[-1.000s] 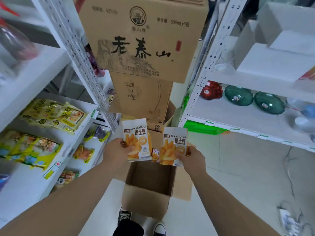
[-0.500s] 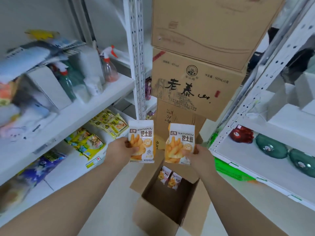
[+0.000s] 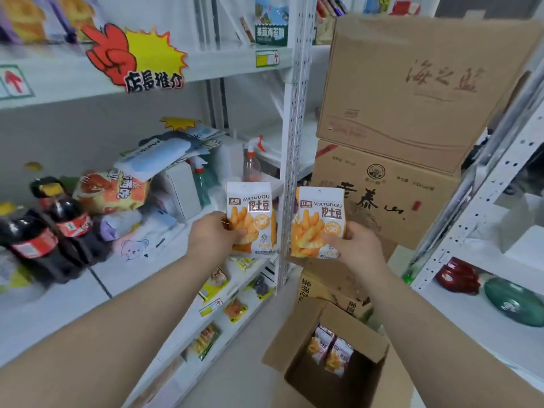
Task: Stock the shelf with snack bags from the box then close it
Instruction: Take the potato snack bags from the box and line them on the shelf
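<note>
My left hand (image 3: 213, 234) grips a white and orange snack bag (image 3: 251, 214) upright, level with the white shelf (image 3: 164, 245) on the left. My right hand (image 3: 354, 245) holds a second, matching snack bag (image 3: 319, 222) just right of the shelf's perforated post (image 3: 290, 160). Both bags are held in the air, side by side and apart. Below my right arm the open cardboard box (image 3: 297, 343) stands on the floor with two more snack bags (image 3: 329, 351) inside.
Cola bottles (image 3: 44, 231), a packet, spray bottles (image 3: 253, 160) and a small white box crowd the left shelf. Stacked large cartons (image 3: 412, 92) rise behind the post. Lower left shelves hold yellow packets. A right-hand rack carries a green bowl (image 3: 513, 301) and a red item.
Both hands have lifted the two bags higher, from just above the box to the level of the left shelf. The view has tilted up and left, bringing the upper shelves into sight.
</note>
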